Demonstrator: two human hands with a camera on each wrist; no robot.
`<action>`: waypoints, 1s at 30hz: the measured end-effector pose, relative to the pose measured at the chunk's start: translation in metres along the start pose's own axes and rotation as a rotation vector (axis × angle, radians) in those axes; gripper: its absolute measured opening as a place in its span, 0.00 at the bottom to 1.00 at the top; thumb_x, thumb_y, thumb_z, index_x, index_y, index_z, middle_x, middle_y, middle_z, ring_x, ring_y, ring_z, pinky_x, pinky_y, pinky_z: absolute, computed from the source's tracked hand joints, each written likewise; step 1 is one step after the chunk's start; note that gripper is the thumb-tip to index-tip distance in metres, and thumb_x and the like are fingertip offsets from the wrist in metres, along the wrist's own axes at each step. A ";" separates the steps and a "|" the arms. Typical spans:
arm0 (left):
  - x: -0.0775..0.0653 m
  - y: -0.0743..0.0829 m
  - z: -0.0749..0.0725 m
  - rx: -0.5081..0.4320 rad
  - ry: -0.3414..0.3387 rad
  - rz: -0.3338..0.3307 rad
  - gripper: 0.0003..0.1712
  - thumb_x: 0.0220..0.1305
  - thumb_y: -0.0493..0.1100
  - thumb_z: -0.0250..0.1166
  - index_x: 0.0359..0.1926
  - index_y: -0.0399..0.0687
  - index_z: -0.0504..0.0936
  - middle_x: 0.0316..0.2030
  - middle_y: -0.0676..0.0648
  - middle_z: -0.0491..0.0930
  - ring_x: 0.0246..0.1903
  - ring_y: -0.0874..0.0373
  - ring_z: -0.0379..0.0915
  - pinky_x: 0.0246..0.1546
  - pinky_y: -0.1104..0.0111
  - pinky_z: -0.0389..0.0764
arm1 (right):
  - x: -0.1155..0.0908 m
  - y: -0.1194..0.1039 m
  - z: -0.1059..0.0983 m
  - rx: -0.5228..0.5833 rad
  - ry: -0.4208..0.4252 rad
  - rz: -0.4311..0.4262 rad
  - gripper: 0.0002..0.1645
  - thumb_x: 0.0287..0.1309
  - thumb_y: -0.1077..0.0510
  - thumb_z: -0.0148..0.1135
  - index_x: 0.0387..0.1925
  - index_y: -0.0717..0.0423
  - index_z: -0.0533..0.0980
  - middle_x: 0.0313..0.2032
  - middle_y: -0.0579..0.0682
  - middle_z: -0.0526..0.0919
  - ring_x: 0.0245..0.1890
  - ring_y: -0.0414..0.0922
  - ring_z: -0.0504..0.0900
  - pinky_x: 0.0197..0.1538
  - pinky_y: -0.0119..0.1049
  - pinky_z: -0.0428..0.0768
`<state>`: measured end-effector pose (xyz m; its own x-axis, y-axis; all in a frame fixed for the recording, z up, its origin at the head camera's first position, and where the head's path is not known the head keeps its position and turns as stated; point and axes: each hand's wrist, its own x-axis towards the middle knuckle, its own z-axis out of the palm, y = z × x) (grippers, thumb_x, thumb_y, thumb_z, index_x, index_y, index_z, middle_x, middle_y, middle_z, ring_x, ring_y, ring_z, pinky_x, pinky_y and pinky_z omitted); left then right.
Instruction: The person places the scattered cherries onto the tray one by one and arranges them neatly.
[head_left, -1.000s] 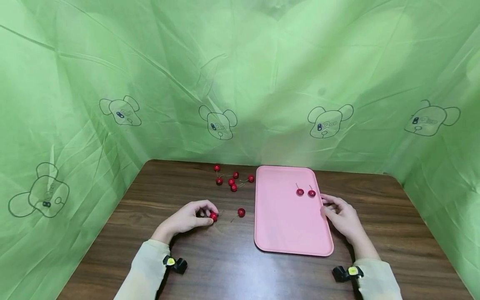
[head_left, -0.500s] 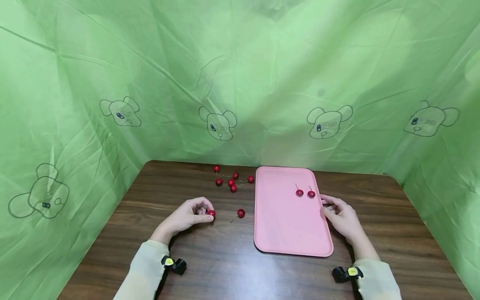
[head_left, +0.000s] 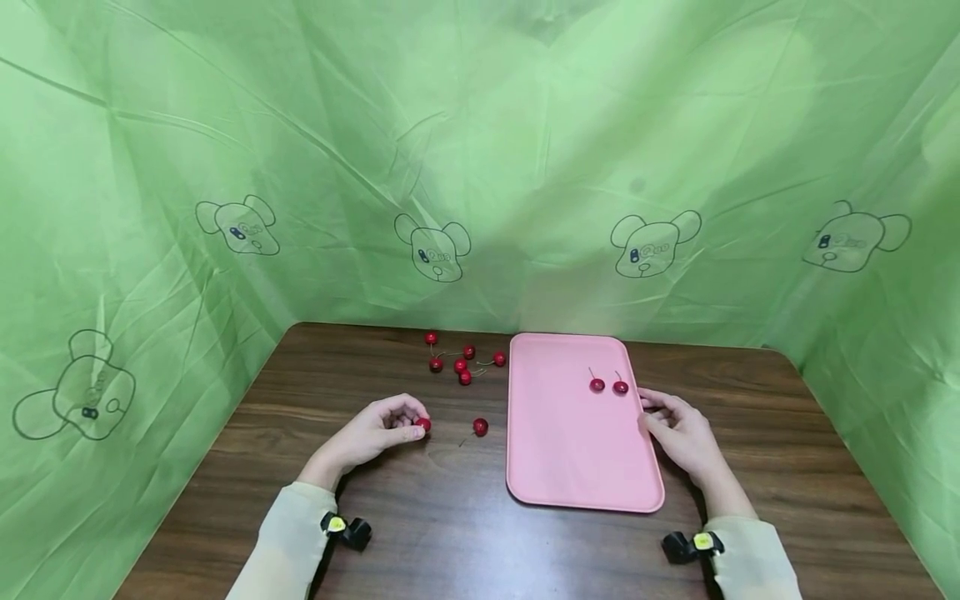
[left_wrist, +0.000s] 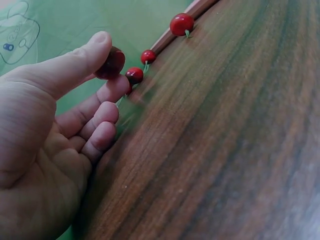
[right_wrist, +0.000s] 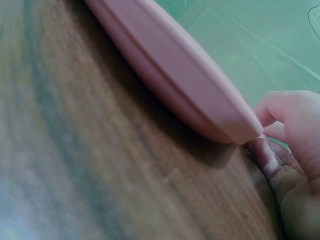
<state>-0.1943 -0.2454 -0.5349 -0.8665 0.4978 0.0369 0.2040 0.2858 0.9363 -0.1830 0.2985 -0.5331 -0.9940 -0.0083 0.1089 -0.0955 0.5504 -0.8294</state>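
Note:
My left hand (head_left: 375, 433) pinches a dark red cherry (left_wrist: 111, 64) between thumb and index finger, left of the tray. In the left wrist view the cherry sits at the fingertips, the other fingers curled beneath. One loose cherry (head_left: 480, 427) with its stem lies on the table between that hand and the tray. Two cherries rest on the pink tray (head_left: 577, 450), the left one (head_left: 597, 385) beside the right one (head_left: 621, 387). At the tray's right rim, my right hand (head_left: 684, 433) holds the edge with thumb and fingers; in the right wrist view they meet the rim (right_wrist: 220, 110).
Several cherries (head_left: 461, 366) with thin stems lie grouped at the back of the dark wooden table (head_left: 450, 533), left of the tray. A green curtain (head_left: 540, 183) printed with bear heads hangs behind and on both sides.
My left hand has drawn slightly back to the left with the pinched cherry. The right hand stays at the tray's rim, and the other cherries lie as before.

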 end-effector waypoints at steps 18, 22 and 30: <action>-0.002 0.008 0.002 -0.052 0.025 -0.010 0.13 0.70 0.38 0.76 0.53 0.47 0.87 0.40 0.44 0.85 0.39 0.56 0.78 0.39 0.69 0.80 | 0.001 -0.001 0.000 -0.025 -0.009 0.015 0.27 0.73 0.60 0.68 0.70 0.62 0.79 0.56 0.62 0.86 0.42 0.38 0.81 0.42 0.27 0.79; 0.000 0.014 0.003 -0.075 0.021 -0.035 0.14 0.70 0.37 0.76 0.54 0.44 0.86 0.43 0.41 0.88 0.43 0.53 0.84 0.44 0.67 0.85 | 0.001 0.000 -0.001 -0.051 -0.011 0.024 0.28 0.74 0.59 0.68 0.71 0.61 0.78 0.56 0.61 0.86 0.42 0.41 0.81 0.42 0.28 0.79; 0.006 0.028 0.008 -0.086 0.100 -0.039 0.17 0.68 0.34 0.77 0.55 0.36 0.86 0.45 0.39 0.89 0.45 0.53 0.87 0.46 0.67 0.87 | 0.002 0.001 -0.001 -0.049 -0.014 0.009 0.28 0.74 0.59 0.68 0.71 0.62 0.78 0.56 0.62 0.87 0.42 0.41 0.81 0.42 0.28 0.79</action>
<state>-0.1902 -0.2278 -0.5109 -0.9148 0.4028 0.0307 0.1335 0.2295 0.9641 -0.1849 0.3001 -0.5333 -0.9955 -0.0152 0.0936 -0.0845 0.5911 -0.8022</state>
